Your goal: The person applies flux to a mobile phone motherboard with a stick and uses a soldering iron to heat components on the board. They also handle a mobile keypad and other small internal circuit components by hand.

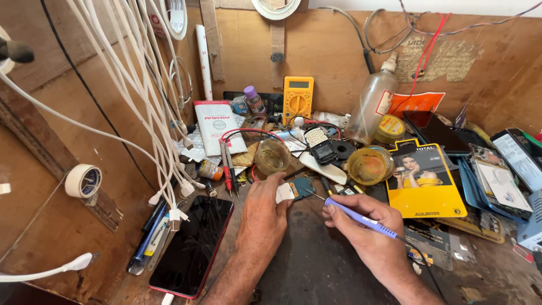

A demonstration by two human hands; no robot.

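Soldering step looks to be in hand: right hand (370,231) is closed pen-style round a purple-handled soldering iron (361,219), tip angled up-left toward a small circuit board (302,187) w/ a white connector end. Left hand (265,212) pinches that board between thumb & fingers, holding it down on the table (316,265) near its middle, just in front of the clutter. Tip seems just short of the board, or barely touching; can't tell which. My read: next move needs a steady left-hand pin & a fine, short touch of the tip on the right pad, w/o sliding onto neighbouring parts. Table is dark, worn, crowded: red-edged phone (195,245) w/ cracked screen at the front-left, yellow multimeter (297,97) at the back edge, amber flux pot (369,165) & glass jar (272,156) behind the board, yellow phone-case pack (423,181) to the right. Bare wood walls, white cables (135,96) hanging left, tape roll (83,181) on the left wall.
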